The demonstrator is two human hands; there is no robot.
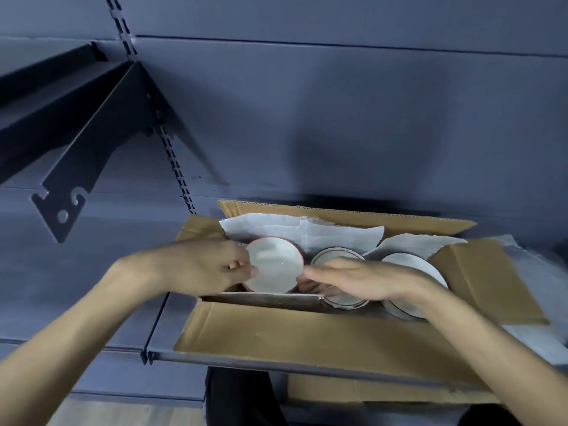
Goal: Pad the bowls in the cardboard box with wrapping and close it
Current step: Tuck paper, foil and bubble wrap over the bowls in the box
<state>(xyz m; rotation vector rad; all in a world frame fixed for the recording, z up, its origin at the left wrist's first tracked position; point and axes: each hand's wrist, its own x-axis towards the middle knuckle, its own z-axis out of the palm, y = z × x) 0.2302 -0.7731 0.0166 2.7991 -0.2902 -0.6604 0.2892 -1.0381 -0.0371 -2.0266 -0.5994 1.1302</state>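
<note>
While tilted up on edge at the left end of the cardboard box, red-rimmed bowl pinched at its left rim by left hand, thumb and fingers curled round the edge. Right beside it, middle bowl and right bowl, both lying lower in the box, partly hidden under right hand. Right hand flat, fingers straight, pressing down across the middle bowl with fingertips reaching toward the tilted one; grasping nothing, as far as can be seen.

White wrapping lining the back wall and spreading behind all three bowls; none visible between the bowls themselves. All four flaps open, near flap folded out toward the viewer, right flap splayed out sideways. Box resting on a dark shelf against a grey slotted wall panel, with a shelf bracket up left.

Risks, judged from here: pinch on a smooth rim slipping, dropping the tilted bowl onto its neighbour; rims knocking and chipping with no padding between them; wrapping at the back bunching under a bowl and leaving it rocking; flaps closed over bowls standing too high. Padding looks only part done, closing not begun.
</note>
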